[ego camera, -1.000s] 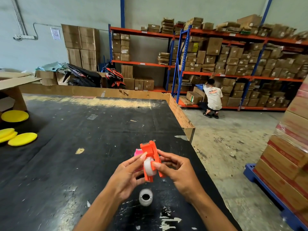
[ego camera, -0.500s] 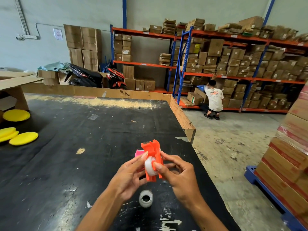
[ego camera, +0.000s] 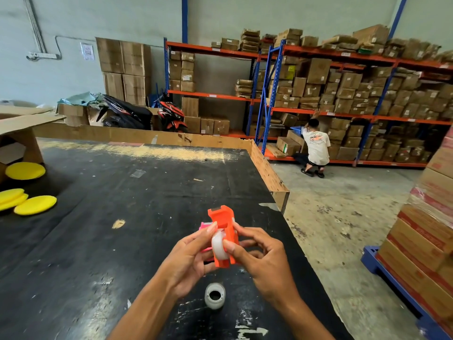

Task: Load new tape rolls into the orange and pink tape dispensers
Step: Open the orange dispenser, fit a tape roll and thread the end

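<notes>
I hold the orange tape dispenser (ego camera: 223, 225) upright above the black table (ego camera: 122, 217), with a white tape roll (ego camera: 218, 244) seated in its body. My left hand (ego camera: 190, 260) grips it from the left, thumb against the roll. My right hand (ego camera: 266, 258) grips it from the right, thumb pressing on the roll's front. The pink dispenser (ego camera: 204, 225) lies on the table just behind, mostly hidden by my left hand and the orange one. A second white tape roll (ego camera: 215, 295) stands on the table below my hands.
Several yellow round pads (ego camera: 34, 204) lie at the table's left. A cardboard wall (ego camera: 267, 173) rims the far and right table edges. Stacked cartons on a blue pallet (ego camera: 382, 273) stand at right. A person (ego camera: 316, 148) crouches by the shelving.
My hands and the orange dispenser have stayed nearly in place; the view shifted slightly. The person by the shelves has raised an arm to the shelf.
</notes>
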`<state>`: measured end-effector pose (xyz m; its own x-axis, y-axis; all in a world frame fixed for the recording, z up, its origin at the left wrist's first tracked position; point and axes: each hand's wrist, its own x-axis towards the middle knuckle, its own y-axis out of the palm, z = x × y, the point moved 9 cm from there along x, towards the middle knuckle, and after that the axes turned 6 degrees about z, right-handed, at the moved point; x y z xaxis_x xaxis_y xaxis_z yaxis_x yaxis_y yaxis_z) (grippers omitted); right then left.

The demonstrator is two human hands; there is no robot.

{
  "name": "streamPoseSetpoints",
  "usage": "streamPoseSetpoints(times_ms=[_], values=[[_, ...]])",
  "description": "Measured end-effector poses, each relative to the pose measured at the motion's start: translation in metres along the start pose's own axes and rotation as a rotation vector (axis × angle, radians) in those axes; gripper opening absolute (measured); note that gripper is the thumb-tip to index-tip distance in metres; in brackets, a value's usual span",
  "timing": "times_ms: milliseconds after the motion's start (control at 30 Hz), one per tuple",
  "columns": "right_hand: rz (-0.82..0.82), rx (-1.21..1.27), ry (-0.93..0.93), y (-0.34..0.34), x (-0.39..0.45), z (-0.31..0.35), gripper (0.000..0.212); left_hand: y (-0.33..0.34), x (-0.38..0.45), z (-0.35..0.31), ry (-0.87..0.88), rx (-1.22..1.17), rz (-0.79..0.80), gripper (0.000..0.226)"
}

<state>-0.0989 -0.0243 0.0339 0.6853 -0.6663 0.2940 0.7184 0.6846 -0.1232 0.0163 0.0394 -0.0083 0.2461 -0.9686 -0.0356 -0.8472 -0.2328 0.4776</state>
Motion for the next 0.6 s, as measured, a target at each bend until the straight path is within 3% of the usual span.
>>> streamPoseSetpoints(times_ms=[167, 333, 600], values=[[0.041, -0.028, -0.025, 0.002, 0.009, 0.006, 0.049, -0.002, 0.000, -0.006, 0.027, 0.001, -0.036, 0.050], [0.098, -0.059, -0.026, 0.007, 0.013, 0.006, 0.032, -0.004, 0.001, -0.012, 0.028, 0.081, -0.058, 0.046], [0.085, 0.020, 0.075, -0.007, 0.024, -0.003, 0.025, -0.003, 0.006, -0.010, 0.064, 0.077, -0.120, 0.040]])
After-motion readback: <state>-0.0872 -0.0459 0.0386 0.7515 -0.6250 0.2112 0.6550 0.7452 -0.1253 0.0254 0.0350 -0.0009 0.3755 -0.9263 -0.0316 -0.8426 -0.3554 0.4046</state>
